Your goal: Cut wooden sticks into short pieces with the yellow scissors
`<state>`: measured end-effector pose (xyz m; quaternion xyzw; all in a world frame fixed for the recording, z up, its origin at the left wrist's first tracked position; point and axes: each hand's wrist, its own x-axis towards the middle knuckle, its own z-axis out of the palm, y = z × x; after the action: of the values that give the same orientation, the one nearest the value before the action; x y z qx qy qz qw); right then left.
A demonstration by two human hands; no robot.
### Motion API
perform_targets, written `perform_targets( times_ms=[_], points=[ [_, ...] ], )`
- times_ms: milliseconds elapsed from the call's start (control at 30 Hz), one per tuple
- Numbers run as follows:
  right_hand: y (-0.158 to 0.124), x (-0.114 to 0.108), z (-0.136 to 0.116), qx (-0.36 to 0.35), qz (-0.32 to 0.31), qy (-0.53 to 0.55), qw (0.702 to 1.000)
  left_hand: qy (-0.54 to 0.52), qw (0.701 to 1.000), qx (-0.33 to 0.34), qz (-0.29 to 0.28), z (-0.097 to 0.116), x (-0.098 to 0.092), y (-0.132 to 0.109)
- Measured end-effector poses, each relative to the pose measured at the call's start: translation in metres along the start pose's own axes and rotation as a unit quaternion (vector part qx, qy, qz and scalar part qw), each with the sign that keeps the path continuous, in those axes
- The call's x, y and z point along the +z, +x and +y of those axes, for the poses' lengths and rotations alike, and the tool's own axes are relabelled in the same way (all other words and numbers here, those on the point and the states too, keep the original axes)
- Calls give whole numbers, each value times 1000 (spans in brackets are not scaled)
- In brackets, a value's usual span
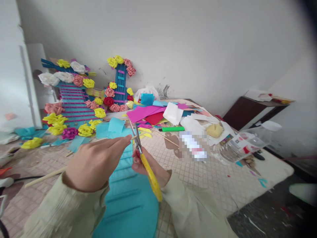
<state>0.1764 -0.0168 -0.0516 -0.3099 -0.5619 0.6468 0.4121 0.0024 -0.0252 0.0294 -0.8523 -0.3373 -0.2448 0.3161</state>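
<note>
A thin wooden stick (46,177) is pinched in my left hand (92,162), its far tip poking out past the fingertips. Scissors (151,178) with yellow handles are held in my right hand (151,165). Their metal blades point away from me and are slightly apart, with the stick's tip at or between them; I cannot tell exactly which. Under both hands lies a long turquoise piece (131,211) with darker raised bars across it, rounded at its near end. My left hand and sleeve cover part of it.
Decorated pieces with paper flowers (76,99) lean at the back wall. Coloured paper sheets (143,113), a green marker (173,129) and a tipped clear plastic bottle (247,142) lie on the patterned tabletop (198,178). A dark cabinet (237,114) stands at the right.
</note>
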Motion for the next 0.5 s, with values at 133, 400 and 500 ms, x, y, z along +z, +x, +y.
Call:
perform_targets(
  times_ms=[133,400,500],
  points=[
    [2,-2,-1,-6,-23,-17,1000,-14,1000,9,-16,-2,0,-3],
    [2,5,5,-36,32,-28,998,-3,999,-46,7,8,1,5],
    [1,2,0,-117,86,-142,979,-49,997,-53,6,12,-4,10]
  ],
)
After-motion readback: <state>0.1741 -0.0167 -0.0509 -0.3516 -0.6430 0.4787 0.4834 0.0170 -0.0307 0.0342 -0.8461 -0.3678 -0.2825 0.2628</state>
